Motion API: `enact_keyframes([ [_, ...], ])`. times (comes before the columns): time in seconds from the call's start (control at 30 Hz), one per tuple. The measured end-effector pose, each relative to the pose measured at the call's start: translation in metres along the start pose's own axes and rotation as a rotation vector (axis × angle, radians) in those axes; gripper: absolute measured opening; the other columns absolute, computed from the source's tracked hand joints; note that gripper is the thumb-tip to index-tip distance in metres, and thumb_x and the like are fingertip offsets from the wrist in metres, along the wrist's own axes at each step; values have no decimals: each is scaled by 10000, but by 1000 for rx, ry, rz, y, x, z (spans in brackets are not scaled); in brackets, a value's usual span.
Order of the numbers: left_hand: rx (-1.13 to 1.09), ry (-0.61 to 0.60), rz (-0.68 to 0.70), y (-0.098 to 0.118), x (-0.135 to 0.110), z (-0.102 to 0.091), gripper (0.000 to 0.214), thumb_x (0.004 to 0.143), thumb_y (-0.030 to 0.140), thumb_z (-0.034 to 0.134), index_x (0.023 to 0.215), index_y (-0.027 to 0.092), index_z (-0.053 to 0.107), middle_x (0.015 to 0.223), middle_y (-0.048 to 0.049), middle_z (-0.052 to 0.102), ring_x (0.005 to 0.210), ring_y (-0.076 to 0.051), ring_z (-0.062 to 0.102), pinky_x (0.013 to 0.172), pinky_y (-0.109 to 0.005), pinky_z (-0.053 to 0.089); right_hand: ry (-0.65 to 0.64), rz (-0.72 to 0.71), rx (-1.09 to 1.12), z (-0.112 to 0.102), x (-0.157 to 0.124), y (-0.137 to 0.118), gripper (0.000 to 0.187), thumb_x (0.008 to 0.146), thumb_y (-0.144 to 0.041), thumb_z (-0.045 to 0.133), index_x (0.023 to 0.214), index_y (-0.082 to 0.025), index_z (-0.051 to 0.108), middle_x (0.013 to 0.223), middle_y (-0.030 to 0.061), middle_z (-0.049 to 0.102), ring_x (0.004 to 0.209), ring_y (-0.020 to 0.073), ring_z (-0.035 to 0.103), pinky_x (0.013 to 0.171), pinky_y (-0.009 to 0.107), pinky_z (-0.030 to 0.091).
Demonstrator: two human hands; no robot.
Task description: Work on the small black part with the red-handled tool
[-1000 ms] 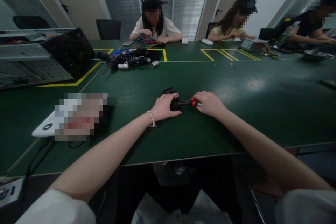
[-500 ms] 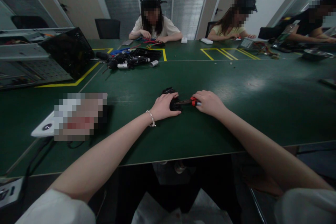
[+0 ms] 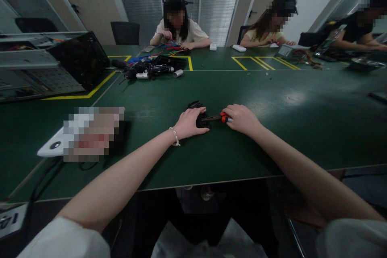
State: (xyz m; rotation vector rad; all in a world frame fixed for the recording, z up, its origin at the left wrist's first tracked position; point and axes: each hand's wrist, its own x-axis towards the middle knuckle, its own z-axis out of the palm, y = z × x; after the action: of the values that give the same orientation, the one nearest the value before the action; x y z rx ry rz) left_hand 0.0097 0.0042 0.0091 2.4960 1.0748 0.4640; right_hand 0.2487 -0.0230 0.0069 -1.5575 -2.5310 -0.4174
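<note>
A small black part (image 3: 200,121) lies on the green table, and my left hand (image 3: 190,122) is closed around it from the left. Much of the part is hidden under the palm and fingers, so its kind cannot be made out. My right hand (image 3: 242,118) grips red-handled pliers (image 3: 224,117) from the right. Their dark, narrow jaws point left and reach the black part between my left thumb and fingers. Just beyond my left fingertips another dark piece (image 3: 194,104) shows; whether it joins the held part is unclear.
An opened computer case (image 3: 69,62) stands at the far left, a white device (image 3: 50,145) nearer. A power drill (image 3: 130,73) lies among cables and tools behind my hands. Several people work across the green table (image 3: 169,169), one handling coloured wires (image 3: 172,48).
My hands, the pliers and the black part hold nearly the same position. Across the table, a person's hand has lifted slightly from the coloured wires.
</note>
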Motion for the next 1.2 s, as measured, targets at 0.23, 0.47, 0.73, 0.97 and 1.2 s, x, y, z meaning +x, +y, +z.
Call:
enact_keyframes([
  [0.23,0,-3,-7,1,0,0,719,708,479,651,1327,215,402,1341,-76,495,1224,-307,437,1002,-472,371,-10,13,42,2,-1,1,263,769,-205,500,981,-140,641,919,94,644,814,206,553,702,309,378],
  [0.47,-4,0,-1,0,0,0,716,708,480,653,1327,226,399,1344,-72,491,1234,-310,432,1003,-472,370,-10,2,9,-3,0,-1,282,763,-204,512,1002,-123,637,934,111,642,816,224,546,703,330,380],
  [0.73,-5,1,1,1,0,0,704,711,468,654,1321,227,401,1347,-70,490,1244,-302,426,1017,-466,355,-10,15,27,1,-1,-1,274,762,-204,504,985,-127,643,934,104,645,822,215,557,710,317,381],
  [0.97,0,-3,3,0,0,0,714,709,487,648,1325,223,400,1350,-73,486,1235,-307,430,1011,-471,362,-10,15,6,-1,-1,-1,271,764,-211,509,989,-137,641,920,103,644,806,212,550,690,315,375],
  [1.2,-2,-6,1,0,0,0,710,711,484,648,1328,237,397,1344,-75,488,1238,-312,424,1002,-483,365,-21,13,3,-2,0,-2,274,763,-212,506,988,-140,644,927,112,647,810,219,548,687,324,376],
])
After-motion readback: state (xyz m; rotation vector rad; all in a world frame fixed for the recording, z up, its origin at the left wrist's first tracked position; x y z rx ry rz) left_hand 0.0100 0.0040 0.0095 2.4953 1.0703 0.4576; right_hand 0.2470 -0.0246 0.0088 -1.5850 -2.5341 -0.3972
